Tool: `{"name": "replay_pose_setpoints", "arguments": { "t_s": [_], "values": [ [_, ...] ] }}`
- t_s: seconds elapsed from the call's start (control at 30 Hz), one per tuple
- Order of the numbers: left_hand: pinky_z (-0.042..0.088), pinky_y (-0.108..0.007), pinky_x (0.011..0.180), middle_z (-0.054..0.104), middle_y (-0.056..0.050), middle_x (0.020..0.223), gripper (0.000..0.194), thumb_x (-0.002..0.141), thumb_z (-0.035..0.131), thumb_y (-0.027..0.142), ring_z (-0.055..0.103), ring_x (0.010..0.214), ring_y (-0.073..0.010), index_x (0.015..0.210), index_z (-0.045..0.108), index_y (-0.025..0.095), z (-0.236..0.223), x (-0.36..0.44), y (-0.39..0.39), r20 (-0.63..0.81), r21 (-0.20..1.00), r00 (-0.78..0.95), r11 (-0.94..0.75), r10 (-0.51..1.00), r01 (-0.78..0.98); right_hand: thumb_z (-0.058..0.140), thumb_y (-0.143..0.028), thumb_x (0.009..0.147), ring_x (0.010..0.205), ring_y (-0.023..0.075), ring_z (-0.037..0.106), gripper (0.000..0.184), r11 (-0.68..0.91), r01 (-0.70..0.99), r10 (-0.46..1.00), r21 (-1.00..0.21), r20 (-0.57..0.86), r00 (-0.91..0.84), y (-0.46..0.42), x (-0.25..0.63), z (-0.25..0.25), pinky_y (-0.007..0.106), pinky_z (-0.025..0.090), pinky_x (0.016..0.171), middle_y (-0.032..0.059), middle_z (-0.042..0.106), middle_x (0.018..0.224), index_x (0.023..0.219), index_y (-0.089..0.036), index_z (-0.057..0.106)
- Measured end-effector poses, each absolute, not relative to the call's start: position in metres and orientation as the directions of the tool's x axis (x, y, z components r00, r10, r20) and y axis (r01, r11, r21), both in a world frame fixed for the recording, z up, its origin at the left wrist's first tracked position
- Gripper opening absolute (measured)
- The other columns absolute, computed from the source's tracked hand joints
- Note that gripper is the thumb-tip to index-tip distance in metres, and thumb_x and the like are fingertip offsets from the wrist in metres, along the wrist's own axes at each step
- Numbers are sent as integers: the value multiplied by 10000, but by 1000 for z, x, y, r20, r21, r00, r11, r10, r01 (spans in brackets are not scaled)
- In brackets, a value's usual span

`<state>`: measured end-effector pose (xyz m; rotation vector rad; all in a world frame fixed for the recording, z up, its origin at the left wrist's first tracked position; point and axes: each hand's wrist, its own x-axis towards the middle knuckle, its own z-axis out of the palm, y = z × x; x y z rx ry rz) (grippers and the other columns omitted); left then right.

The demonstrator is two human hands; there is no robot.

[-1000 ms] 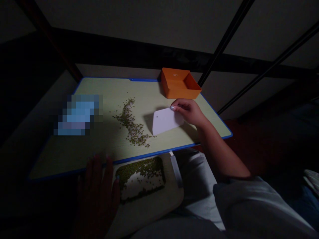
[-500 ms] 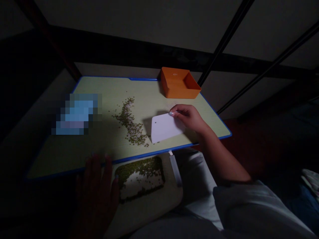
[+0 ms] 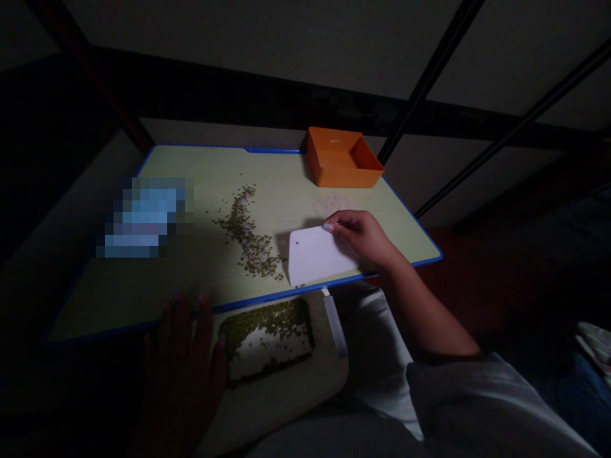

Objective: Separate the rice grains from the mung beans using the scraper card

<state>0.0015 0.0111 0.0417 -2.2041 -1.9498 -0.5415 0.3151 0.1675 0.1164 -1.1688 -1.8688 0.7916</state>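
Note:
My right hand (image 3: 360,234) pinches the upper edge of a white plastic scraper card (image 3: 317,256), which is tilted with its lower edge near the table's front rim. A few small green beans lie by that lower edge. Left of the card, a curved band of mixed green and pale grains (image 3: 251,235) is spread on the table. My left hand (image 3: 188,356), in shadow, lies with its fingers stretched at the table's front edge, beside a white tray (image 3: 305,397). Green beans (image 3: 267,318) fill the far part of the tray's recess and line its sides.
The pale table (image 3: 200,165) has a blue rim. An orange box (image 3: 346,172) stands at its back right, with a thin patch of pale grains (image 3: 333,203) in front. A blurred bright rectangle (image 3: 147,216) lies at left. Dark panels rise behind the table.
My right hand has drawn the scraper card slightly toward the table's front edge, uncovering more of the pale patch behind it. My left hand has stayed in place.

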Motion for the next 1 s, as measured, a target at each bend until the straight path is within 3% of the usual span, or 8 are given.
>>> {"name": "replay_pose_setpoints", "arguments": {
  "t_s": [0.2,0.4,0.6,0.7,0.8,0.93,1.0],
  "values": [
    [419,-760,1035,314,-253,1578,748,883,409,276,246,1495,-426,1493,-21,321,41,1,14,361,121,89,-141,929,983,653,-393,849,702,134,596,230,346,417,933,-840,262,-246,158,311,113,298,463,686,9,685,732,776,-178,683],
    [422,-733,1055,337,-248,1567,747,886,401,280,273,1491,-410,1495,-29,320,40,2,13,351,121,85,-135,932,983,659,-402,840,603,108,522,241,302,358,953,-884,268,-142,145,315,119,263,416,582,-19,614,651,755,-176,654],
    [412,-734,1064,305,-238,1586,752,884,400,286,251,1501,-407,1492,-41,333,39,1,11,342,119,75,-122,937,985,659,-351,847,586,114,545,195,337,449,930,-828,366,-25,128,320,130,248,416,549,-12,641,652,748,-183,652],
    [417,-719,1069,316,-232,1584,758,881,408,280,262,1499,-400,1493,-37,332,39,0,10,344,117,78,-125,936,985,636,-294,886,623,128,610,143,421,529,879,-737,476,-35,105,316,134,242,450,553,-3,686,696,784,-196,654],
    [425,-726,1053,332,-246,1573,752,878,416,267,275,1489,-415,1498,-7,308,39,1,10,360,114,78,-126,930,985,582,-191,921,690,140,688,97,561,591,790,-580,587,-174,74,308,135,239,523,593,14,741,785,860,-209,654],
    [435,-728,1039,322,-252,1576,758,872,430,259,284,1482,-426,1499,5,300,37,2,11,380,115,85,-138,921,984,526,-77,915,870,157,756,224,737,614,590,-282,711,-382,41,294,130,248,610,749,59,791,952,1063,-196,644],
    [436,-731,1034,321,-253,1576,755,873,425,262,278,1483,-429,1498,3,300,37,1,12,384,117,85,-140,919,983,495,-71,930,949,167,753,271,781,586,528,-217,730,-433,33,287,126,279,625,822,77,791,979,1144,-173,626]
  ]
}}
